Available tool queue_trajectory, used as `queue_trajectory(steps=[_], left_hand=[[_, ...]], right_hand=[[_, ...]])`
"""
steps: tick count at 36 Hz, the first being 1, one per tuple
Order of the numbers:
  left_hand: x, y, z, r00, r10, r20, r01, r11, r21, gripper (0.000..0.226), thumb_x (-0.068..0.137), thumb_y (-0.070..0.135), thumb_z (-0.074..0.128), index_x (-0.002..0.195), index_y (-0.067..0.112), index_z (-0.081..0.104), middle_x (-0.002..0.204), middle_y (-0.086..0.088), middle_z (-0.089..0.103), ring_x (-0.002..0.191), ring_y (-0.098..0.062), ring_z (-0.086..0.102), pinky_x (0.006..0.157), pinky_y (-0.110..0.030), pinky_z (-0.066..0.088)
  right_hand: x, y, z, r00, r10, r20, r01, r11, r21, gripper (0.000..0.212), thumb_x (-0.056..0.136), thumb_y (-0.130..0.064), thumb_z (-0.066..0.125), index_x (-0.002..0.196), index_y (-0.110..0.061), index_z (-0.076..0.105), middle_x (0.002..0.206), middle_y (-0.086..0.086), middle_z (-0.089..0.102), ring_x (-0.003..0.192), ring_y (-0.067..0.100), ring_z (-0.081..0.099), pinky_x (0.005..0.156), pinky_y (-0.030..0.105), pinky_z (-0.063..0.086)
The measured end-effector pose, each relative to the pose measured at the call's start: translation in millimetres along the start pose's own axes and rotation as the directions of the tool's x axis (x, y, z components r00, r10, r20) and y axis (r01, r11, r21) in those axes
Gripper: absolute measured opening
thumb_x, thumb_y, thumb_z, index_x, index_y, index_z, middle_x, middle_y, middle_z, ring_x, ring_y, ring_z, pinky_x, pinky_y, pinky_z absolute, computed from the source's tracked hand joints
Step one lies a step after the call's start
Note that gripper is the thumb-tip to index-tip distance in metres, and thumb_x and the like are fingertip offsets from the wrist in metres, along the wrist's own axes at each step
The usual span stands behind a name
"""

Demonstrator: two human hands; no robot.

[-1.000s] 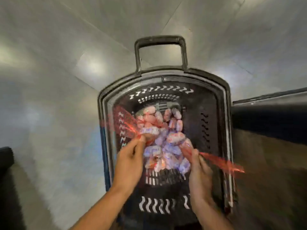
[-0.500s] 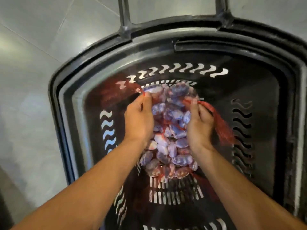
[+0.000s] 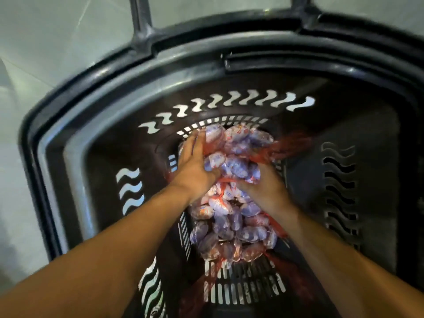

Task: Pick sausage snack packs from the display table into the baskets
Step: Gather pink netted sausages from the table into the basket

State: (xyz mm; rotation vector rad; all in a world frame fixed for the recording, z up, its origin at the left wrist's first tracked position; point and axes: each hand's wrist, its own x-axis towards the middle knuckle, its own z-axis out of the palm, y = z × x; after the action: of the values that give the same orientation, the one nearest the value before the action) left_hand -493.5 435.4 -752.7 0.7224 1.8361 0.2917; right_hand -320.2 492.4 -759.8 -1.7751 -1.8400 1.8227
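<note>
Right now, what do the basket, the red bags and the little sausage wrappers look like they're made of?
Basket: looks like rigid moulded plastic, dark and semi-glossy; the rim shows highlights, the walls have cut-out wave slots.
Red bags: seemingly a soft plastic net; it bunches and the packs show through.
Sausage snack packs: likely shiny printed film, purple, white and red, with glints. Blur hides detail.

No text, label, brand or number could be read anywhere in the view: the small purple-and-white plastic sausage snack wrappers in their red mesh net (image 3: 231, 166) carried white and red printing, but it was too blurred and too small to make out, and the black slotted plastic basket (image 3: 229, 63) bore only wavy and straight cut-out slots, no lettering or sign
</note>
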Motion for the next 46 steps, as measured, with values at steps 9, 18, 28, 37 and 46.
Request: queue_trajectory(steps=[9,18,28,37,46], left_hand=[[-72.9,18.6,-5.9,0.998,-0.044,-0.047,0.033,0.979,-0.202,0.071,0.085,0.012,0.079,0.147,0.02,0.045,0.144,-0.003,0.053,0.134,-0.021,0.051,0.115,-0.039,0.041],[-166.7,-6.1,34.4,0.996,-0.088,-0.032,0.078,0.967,-0.244,0.051,0.087,0.001,0.075,0.127,0.024,0.056,0.113,0.018,0.059,0.095,0.031,0.052,0.088,0.004,0.039],[-150.2,-18.5,62.7,0.979,-0.185,-0.082,0.159,0.953,-0.256,0.059,0.095,0.011,0.066,0.148,0.021,0.043,0.134,0.009,0.044,0.128,-0.007,0.046,0.091,0.004,0.03],[-46.9,6.8,43.5,0.937,-0.098,-0.336,0.009,0.967,-0.255,0.066,0.105,0.019,0.05,0.161,0.01,0.016,0.168,-0.007,0.018,0.155,-0.02,0.015,0.127,-0.039,0.013],[-4.9,3.1,38.3,0.899,-0.128,-0.419,0.023,0.969,-0.246,0.057,0.109,0.036,0.036,0.16,0.015,0.023,0.168,-0.005,0.017,0.155,-0.021,0.011,0.127,-0.036,0.009]], right_hand=[[-87.5,3.2,-15.9,0.969,0.245,0.035,-0.242,0.967,-0.074,0.078,0.085,0.007,0.071,0.152,-0.023,0.043,0.136,0.001,0.059,0.099,0.011,0.061,0.076,0.009,0.049],[-163.1,22.4,-17.9,0.9,0.412,0.141,-0.4,0.91,-0.108,0.062,0.09,-0.005,0.073,0.145,-0.022,0.051,0.141,-0.002,0.059,0.13,0.015,0.055,0.11,0.035,0.046],[-134.9,32.0,-11.6,0.962,0.255,0.1,-0.248,0.966,-0.073,0.053,0.096,-0.015,0.067,0.145,-0.026,0.05,0.144,-0.005,0.056,0.128,0.01,0.054,0.097,0.021,0.048],[-38.7,11.1,3.5,0.991,0.095,-0.09,-0.092,0.995,0.035,0.053,0.101,-0.029,0.061,0.151,-0.025,0.043,0.152,-0.002,0.05,0.134,0.017,0.051,0.109,0.043,0.046],[8.9,2.6,31.5,0.961,-0.051,-0.273,0.04,0.998,-0.047,0.053,0.102,-0.025,0.058,0.151,-0.012,0.043,0.154,0.006,0.047,0.144,0.02,0.041,0.118,0.026,0.029]])
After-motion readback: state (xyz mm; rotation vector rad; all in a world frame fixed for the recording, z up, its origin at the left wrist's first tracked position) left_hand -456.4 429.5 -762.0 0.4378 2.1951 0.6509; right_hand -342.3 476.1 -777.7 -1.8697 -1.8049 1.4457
